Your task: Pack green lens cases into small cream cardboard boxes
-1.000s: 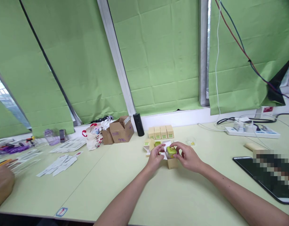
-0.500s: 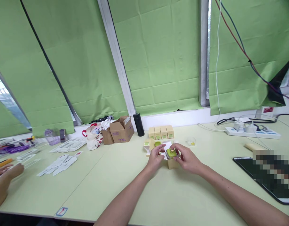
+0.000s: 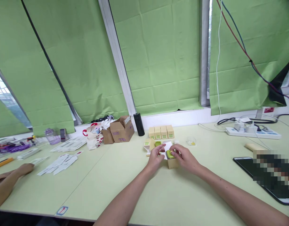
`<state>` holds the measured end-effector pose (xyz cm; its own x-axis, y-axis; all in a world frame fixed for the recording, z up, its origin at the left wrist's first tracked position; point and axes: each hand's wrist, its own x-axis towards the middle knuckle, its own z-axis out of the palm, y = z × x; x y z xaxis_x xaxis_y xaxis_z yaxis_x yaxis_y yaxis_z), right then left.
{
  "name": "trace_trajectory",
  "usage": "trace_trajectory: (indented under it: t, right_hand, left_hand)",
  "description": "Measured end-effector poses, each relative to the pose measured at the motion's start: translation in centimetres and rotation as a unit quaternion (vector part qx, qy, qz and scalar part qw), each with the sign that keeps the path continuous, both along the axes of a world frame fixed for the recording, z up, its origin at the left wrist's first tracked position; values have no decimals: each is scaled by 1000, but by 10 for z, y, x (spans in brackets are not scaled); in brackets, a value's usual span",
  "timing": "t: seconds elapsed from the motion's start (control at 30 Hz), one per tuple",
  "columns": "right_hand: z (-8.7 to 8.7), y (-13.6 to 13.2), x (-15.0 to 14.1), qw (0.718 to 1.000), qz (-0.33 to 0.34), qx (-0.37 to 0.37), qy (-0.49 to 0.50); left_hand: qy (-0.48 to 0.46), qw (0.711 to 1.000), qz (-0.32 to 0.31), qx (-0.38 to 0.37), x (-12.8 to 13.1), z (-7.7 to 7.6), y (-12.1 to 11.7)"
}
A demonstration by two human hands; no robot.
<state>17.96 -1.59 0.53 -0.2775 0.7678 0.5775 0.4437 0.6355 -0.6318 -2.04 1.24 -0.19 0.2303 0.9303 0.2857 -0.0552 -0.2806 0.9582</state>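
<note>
A small open cardboard box (image 3: 173, 164) stands on the table between my hands, with a white flap (image 3: 168, 145) raised at its back. A glossy green square-shaped item with rounded corners (image 3: 169, 154) sits at the box's mouth, its lower part inside. My right hand (image 3: 185, 158) has its fingers closed on the item's right side and top. My left hand (image 3: 156, 157) is curled at the box's left edge, thumb and fingers around its white flap. Just behind lie another opened box (image 3: 147, 145) and a second green item (image 3: 157, 143).
Several closed small boxes (image 3: 161, 132) stand in a row behind. A clear round container (image 3: 191, 141), a power strip (image 3: 252, 133) and a large phone (image 3: 250, 171) are to the right. At left are white cards (image 3: 61, 163), a brown carton (image 3: 122, 129) and another person's hand (image 3: 25, 169).
My right hand has lowered the green item into the box's mouth. My left hand stays nearly still. The other person's hand at left has moved right, and the orange tool now lies apart from it.
</note>
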Motion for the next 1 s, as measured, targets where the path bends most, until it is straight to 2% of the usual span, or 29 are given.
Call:
trace_trajectory:
  t: [0.17,0.53,0.9,1.0]
  right_hand:
    - [-2,3,-2,1000,8,-10,29]
    - [-9,16,-3,999,-17,-38,28]
    - [-8,14,-4,999,-19,-47,9]
    - [-8,13,-3,998,-17,-46,37]
  left_hand:
    - [3,1000,-5,0,0,2,-2]
    - [-7,1000,-5,-6,1,2,-2]
    - [-17,1000,-15,-17,2,6,-4]
    - [-34,999,-33,-27,1,6,-3]
